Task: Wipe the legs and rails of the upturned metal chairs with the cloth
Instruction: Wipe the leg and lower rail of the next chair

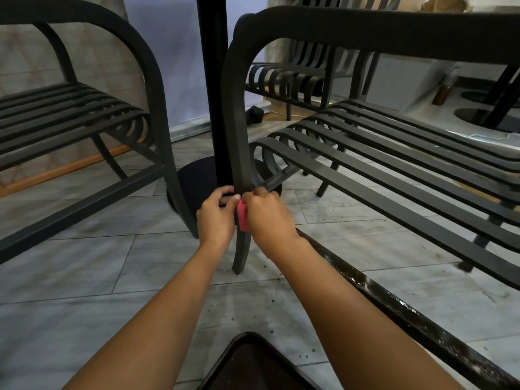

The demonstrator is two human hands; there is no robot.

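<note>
A dark metal chair leg (237, 153) curves down from the arm rail (365, 26) of the chair on the right to the floor. A pink cloth (242, 215) is wrapped around that leg low down. My right hand (267, 215) grips the cloth against the leg from the right. My left hand (218, 213) holds the same leg from the left, its thumb touching the cloth. Most of the cloth is hidden under my fingers. A wet, speckled lower rail (394, 302) runs from the leg toward the bottom right.
A second slatted metal chair (84, 114) stands at the left and a third (289, 77) behind. A black table post (212, 88) with a round base (194, 184) rises just behind the leg. Grey floor tiles (84, 263) carry dark specks. A dark tray corner (253, 364) sits at the bottom.
</note>
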